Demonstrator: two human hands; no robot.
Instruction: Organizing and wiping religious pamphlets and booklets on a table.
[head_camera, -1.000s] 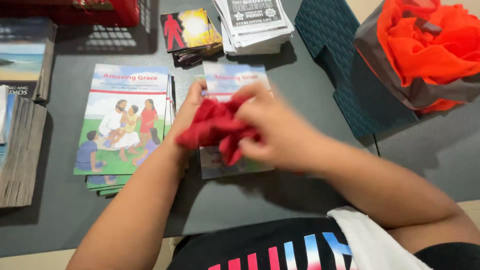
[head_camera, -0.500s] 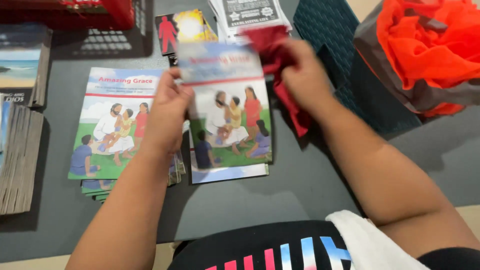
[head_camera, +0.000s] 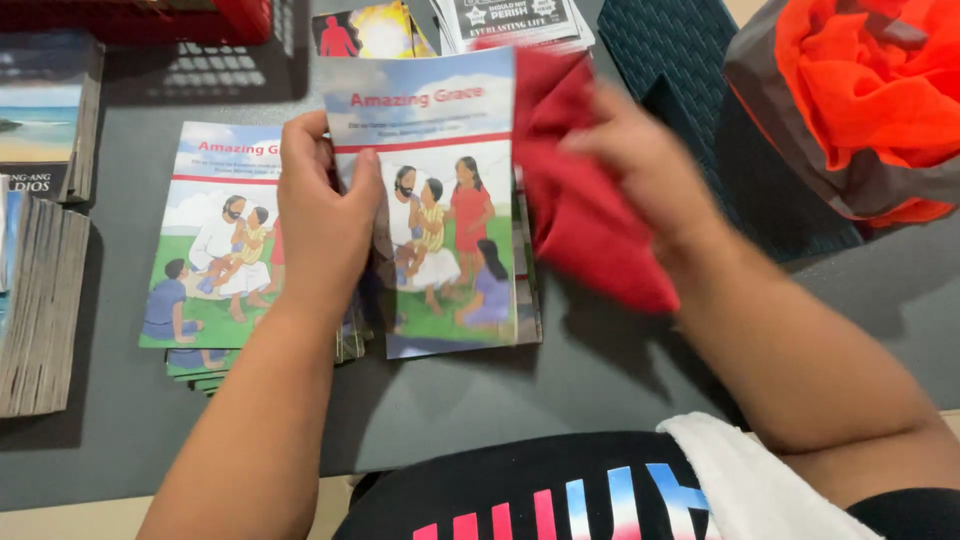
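My left hand (head_camera: 325, 215) grips an illustrated booklet (head_camera: 440, 190) by its left edge and holds it raised over the grey table (head_camera: 560, 390). The booklet's cover shows people seated on grass under a blue sky. My right hand (head_camera: 645, 170) is closed on a red cloth (head_camera: 580, 210) just right of the booklet, and the cloth's upper part lies behind the booklet's right edge. Under my left hand lies a stack of the same booklets (head_camera: 205, 250), with another stack partly hidden beneath the raised one.
Stacks of other booklets (head_camera: 40, 290) line the left edge. A red basket (head_camera: 190, 15) and small leaflets (head_camera: 520, 20) sit at the back. A dark textured pouch (head_camera: 690, 70) and a grey bag holding orange cloth (head_camera: 860, 100) are at the right.
The red cloth went from being bunched in both hands to my right hand alone. My left hand picked up a booklet and raised it toward the cloth.
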